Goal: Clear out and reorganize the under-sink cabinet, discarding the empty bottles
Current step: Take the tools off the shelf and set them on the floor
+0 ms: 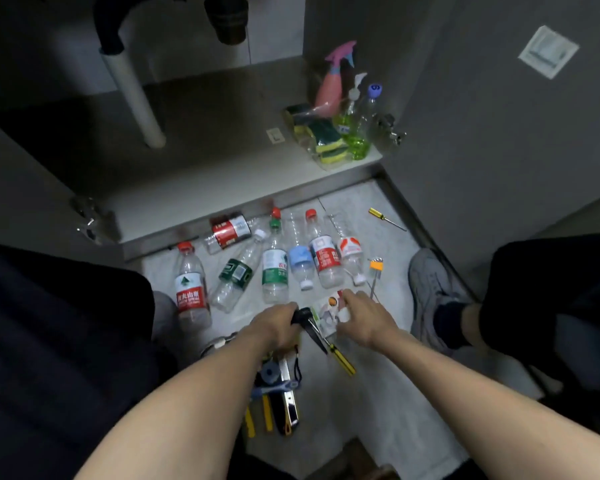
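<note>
- Head view looks down between the person's knees at the floor [378, 403] in front of the open under-sink cabinet [222, 133].
- Lying in a loose row at mid-frame, the empty bottles [274, 268] sit well clear of the cabinet, likely grouped for discarding.
- At the cabinet's right edge, upper right of centre, the pink spray bottle [331, 84], green liquid bottle [355, 133] and sponges [326, 140] stand together, seemingly the keepers.
- Left hand [278, 323] curls round a dark-handled tool [307, 320], lifting it from the tool pile [278, 393] below.
- Right hand [361, 315] reaches with fingers loosely spread, touching a small white packet [326, 313]; whether it pinches it, I cannot tell.
- Yellow screwdriver [342, 358] lies just beside both hands.
</note>
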### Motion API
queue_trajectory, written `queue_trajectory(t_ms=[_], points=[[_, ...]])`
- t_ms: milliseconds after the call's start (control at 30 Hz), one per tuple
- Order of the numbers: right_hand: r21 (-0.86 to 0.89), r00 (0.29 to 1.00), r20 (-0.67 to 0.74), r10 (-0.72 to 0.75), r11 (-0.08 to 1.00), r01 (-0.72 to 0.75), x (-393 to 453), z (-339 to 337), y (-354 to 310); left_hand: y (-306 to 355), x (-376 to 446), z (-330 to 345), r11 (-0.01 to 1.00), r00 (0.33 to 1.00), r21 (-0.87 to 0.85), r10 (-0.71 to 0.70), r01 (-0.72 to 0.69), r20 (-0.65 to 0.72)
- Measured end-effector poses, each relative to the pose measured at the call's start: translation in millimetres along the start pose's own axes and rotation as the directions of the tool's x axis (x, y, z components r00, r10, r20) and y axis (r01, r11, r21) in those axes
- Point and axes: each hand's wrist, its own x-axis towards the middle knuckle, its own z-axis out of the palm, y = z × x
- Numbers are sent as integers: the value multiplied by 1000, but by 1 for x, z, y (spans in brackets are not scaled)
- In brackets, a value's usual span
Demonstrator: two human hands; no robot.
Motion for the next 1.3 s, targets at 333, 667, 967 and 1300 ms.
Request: queue_trajectory(t_ms=[333,667,967,1300], points=[[24,981,183,68,997,-73,-55,108,20,4,-25,88,996,977,81,29,-47,213],[14,945,318,71,997,-80,-38,109,22,24,-25,53,997,994,-68,-26,19,-106],[41,979,193,-64,998,57,34,1,-6,22,1,-3,997,984,-62,-62,52,-167],[-10,966,-239,-93,996,93,162,-198,-26,23,71,-147,1000,931,-10,-30,28,-365]])
